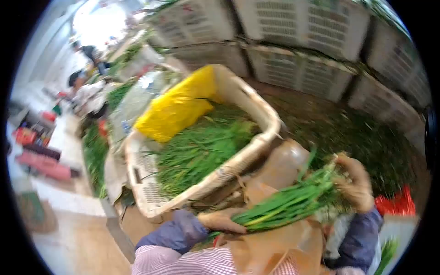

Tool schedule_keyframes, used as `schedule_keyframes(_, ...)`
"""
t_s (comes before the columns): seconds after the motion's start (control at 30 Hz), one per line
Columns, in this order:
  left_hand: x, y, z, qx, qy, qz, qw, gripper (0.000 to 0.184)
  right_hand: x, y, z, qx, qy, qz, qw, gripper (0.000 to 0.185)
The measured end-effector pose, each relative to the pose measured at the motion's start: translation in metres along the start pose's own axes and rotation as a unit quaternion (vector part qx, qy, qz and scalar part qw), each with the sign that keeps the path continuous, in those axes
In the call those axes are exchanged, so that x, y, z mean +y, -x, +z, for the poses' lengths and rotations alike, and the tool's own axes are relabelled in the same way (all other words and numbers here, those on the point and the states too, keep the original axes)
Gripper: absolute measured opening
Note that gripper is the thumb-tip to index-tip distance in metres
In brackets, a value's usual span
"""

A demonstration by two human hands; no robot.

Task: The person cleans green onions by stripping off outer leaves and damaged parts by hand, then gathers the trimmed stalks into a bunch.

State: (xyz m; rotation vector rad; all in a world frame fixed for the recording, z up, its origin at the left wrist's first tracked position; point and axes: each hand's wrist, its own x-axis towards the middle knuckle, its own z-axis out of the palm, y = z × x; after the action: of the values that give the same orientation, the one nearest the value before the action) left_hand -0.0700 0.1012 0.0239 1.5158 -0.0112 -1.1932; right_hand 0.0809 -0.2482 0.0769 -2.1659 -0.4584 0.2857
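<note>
The green bunch (293, 201) is over the person's lap, near the closest edge of the white basket (270, 123). The left hand (223, 221) is curled round its leafy end. The right hand (355, 183) is pinching its pale end. I see more green leaves (206, 153) inside the basket, and a yellow sheet (176, 112) along its far edge.
</note>
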Motion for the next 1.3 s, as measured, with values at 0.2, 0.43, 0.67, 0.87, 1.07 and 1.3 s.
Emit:
schedule_keyframes(0.2, 0.004, 0.016, -0.004, 0.118, 0.05, -0.002, 0.992, 0.078, 0.031, -0.024, 0.043, 0.088, -0.146, -0.157, 0.973, 0.017)
schedule_keyframes(0.43, -0.01, 0.005, -0.004, 0.087, 0.101, -0.023, 0.991, 0.076, 0.085, 0.01, -0.072, 0.247, -0.595, -0.055, 0.763, 0.015)
schedule_keyframes(0.67, 0.015, 0.005, 0.007, 0.103, 0.048, -0.028, 0.993, 0.076, 0.1, 0.022, -0.06, 0.164, 0.307, 0.171, 0.922, 0.059)
schedule_keyframes(0.87, 0.014, 0.009, 0.007, 0.098, 0.067, -0.042, 0.992, 0.072, 0.088, -0.009, -0.006, -0.015, 0.121, 0.03, 0.992, 0.04)
schedule_keyframes(1.07, -0.01, 0.013, 0.007, 0.114, 0.092, -0.013, 0.989, 0.069, 0.136, -0.014, -0.017, 0.241, 0.019, -0.032, 0.97, 0.016)
schedule_keyframes(1.3, -0.005, 0.01, 0.007, 0.109, 0.088, -0.015, 0.99, 0.07, 0.101, 0.008, -0.049, 0.259, 0.084, 0.006, 0.962, 0.015)
